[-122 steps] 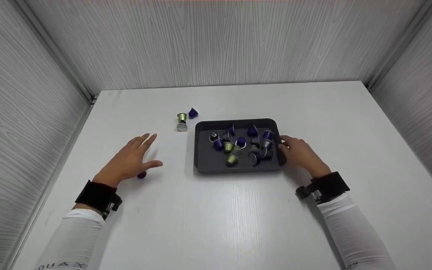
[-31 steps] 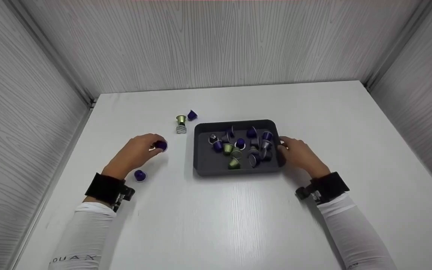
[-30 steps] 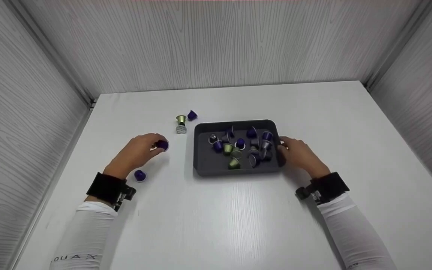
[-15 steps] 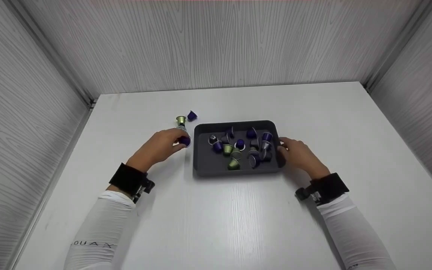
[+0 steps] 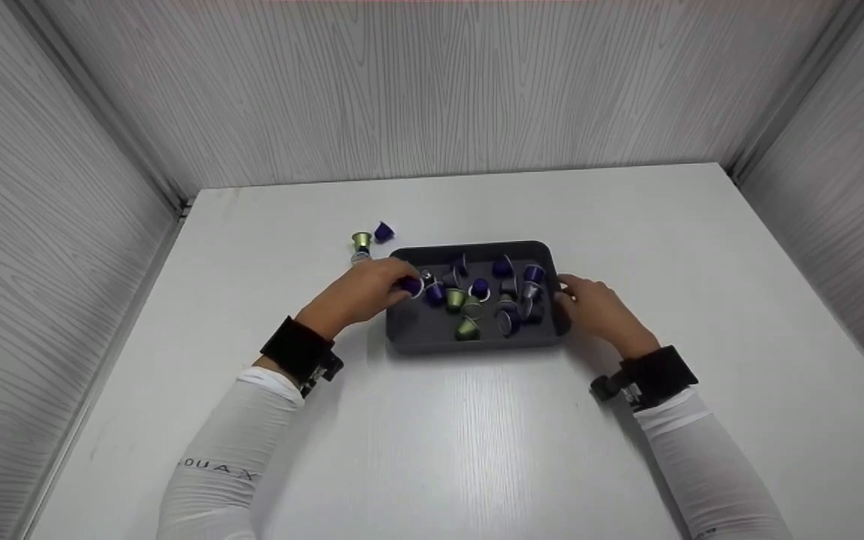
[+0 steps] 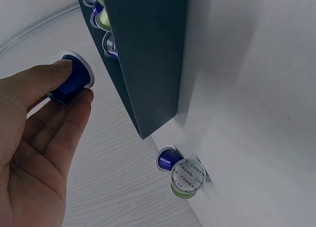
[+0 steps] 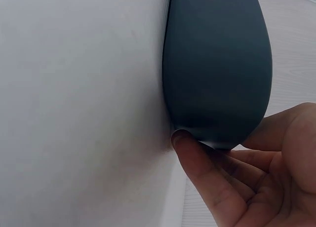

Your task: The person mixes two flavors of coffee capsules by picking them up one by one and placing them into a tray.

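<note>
My left hand [image 5: 361, 291] pinches a purple coffee capsule [image 6: 74, 81] between thumb and fingers, above the left end of the dark grey tray [image 5: 432, 343]. In the left wrist view the capsule's pale rim faces the tray, level with its upper edge. Several purple, green and silvery capsules lie in the tray, such as a green capsule [image 5: 467, 328] near its front. At the tray's right end my right hand [image 5: 598, 311] grips the wall, its fingers [image 7: 197, 175] curled at the lower edge in the right wrist view.
Behind the left hand, a green capsule [image 5: 361, 240], a purple capsule [image 5: 383, 232] and a capsule with a printed lid [image 6: 188, 175] lie on the white table [image 5: 432, 442]. Grey wood-grain panels [image 5: 432, 90] stand at the back and both sides.
My left hand took hold of a purple capsule and carried it rightward from the table to over the tray. Its wrist now hides the spot where another purple capsule lay. The right hand stayed put.
</note>
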The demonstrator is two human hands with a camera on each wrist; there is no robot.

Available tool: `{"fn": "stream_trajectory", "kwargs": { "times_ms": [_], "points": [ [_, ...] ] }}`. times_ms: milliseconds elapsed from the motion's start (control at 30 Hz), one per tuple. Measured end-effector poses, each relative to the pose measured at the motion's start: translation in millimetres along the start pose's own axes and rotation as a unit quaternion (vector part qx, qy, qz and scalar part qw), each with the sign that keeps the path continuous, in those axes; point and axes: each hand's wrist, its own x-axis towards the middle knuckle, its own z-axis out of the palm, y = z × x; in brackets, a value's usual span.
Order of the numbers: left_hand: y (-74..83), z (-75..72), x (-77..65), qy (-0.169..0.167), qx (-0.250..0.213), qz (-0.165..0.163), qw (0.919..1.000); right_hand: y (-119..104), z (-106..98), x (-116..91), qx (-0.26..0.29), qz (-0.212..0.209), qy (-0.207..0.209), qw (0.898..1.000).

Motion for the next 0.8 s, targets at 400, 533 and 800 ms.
{"fn": "stream_trajectory", "kwargs": {
  "times_ms": [400, 533, 800],
  "points": [
    [18.5, 13.2, 23.8, -0.061, 0.026, 0.037, 0.9971, -0.8, -0.2, -0.1, 0.003, 0.002, -0.009, 1.0],
    [23.4, 15.9, 29.7, -0.086, 0.039, 0.039, 0.9948, -1.3, -0.6, -0.5, -0.001, 0.005, -0.008, 1.0],
    [28.3, 20.9, 37.6, -0.123, 0.065, 0.042, 0.9893, 0.1, -0.3, 0.7, -0.002, 0.006, -0.005, 1.0]
  ]
}}
